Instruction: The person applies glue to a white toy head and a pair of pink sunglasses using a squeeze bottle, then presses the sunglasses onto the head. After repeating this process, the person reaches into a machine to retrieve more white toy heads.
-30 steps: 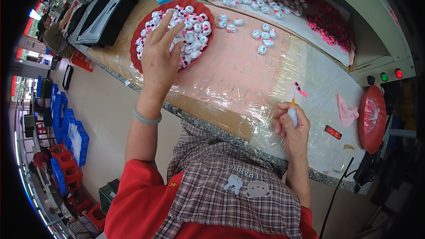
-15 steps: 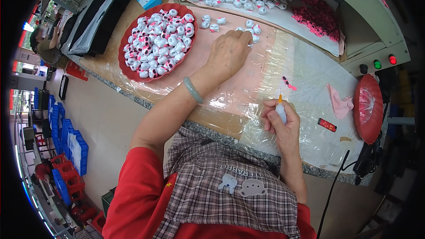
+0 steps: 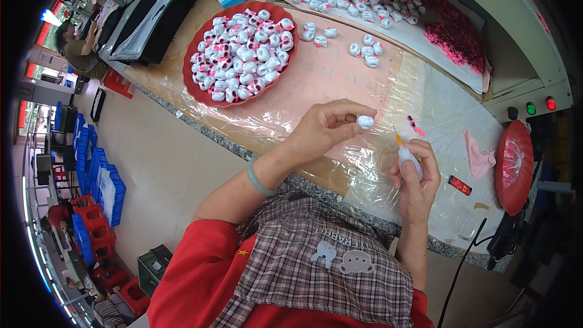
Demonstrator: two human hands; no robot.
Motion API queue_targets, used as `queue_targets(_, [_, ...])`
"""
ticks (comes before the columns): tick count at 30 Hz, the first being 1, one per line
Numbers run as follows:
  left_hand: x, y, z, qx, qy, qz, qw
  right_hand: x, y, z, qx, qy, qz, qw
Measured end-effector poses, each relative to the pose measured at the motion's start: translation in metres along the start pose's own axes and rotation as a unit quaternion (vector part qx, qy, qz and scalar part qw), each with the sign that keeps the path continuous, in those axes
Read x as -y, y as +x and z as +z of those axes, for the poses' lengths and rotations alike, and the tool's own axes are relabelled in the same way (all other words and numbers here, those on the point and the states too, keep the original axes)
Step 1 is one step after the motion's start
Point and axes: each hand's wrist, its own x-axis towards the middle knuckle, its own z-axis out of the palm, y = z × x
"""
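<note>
My left hand (image 3: 328, 126) pinches a small white rounded figure piece (image 3: 365, 122) between thumb and fingertips, above the pink mat (image 3: 340, 88). In my right hand (image 3: 418, 179) is a white squeeze bottle (image 3: 408, 159) with an orange nozzle and thin needle tip, pointing up toward the piece without touching it. Just beyond the nozzle lies a short row of tiny black and pink parts (image 3: 415, 125). Beyond my left hand sits a loose cluster of white pieces (image 3: 367, 50), and a few more (image 3: 315, 35) lie beside the bowl.
A red scalloped bowl (image 3: 189, 79) heaped with white-and-pink pieces stands at the left. An open cabinet (image 3: 534, 73) at the back holds piles of white pieces and dark pink parts. At the right are a pink cloth (image 3: 480, 155), a red tube (image 3: 460, 185) and another red bowl (image 3: 513, 176).
My left hand has drawn back from the cluster toward me, now with a white piece in its fingers. My right hand still holds the bottle. The whole view has shifted slightly.
</note>
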Motion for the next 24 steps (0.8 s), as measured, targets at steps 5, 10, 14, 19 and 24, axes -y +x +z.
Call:
queue_targets(5, [0.004, -0.022, 0.006, -0.017, -0.118, -0.058, 0.991, 0.000, 0.001, -0.003, -0.009, 0.009, -0.037, 0.999])
queue_targets(10, [0.011, -0.031, 0.010, -0.016, -0.151, -0.075, 0.986, 0.004, -0.001, -0.002, -0.079, 0.024, 0.001, 0.997])
queue_targets(14, [0.016, -0.032, 0.010, -0.021, -0.135, -0.062, 0.989, 0.007, -0.001, 0.000, -0.085, -0.054, -0.035, 0.994])
queue_targets(19, [0.019, -0.032, 0.009, -0.016, -0.142, -0.065, 0.988, 0.009, -0.005, 0.004, -0.073, -0.159, -0.125, 0.977])
queue_targets(24, [0.021, -0.030, 0.009, -0.013, -0.146, -0.047, 0.988, 0.008, -0.007, 0.003, -0.055, -0.247, -0.190, 0.948])
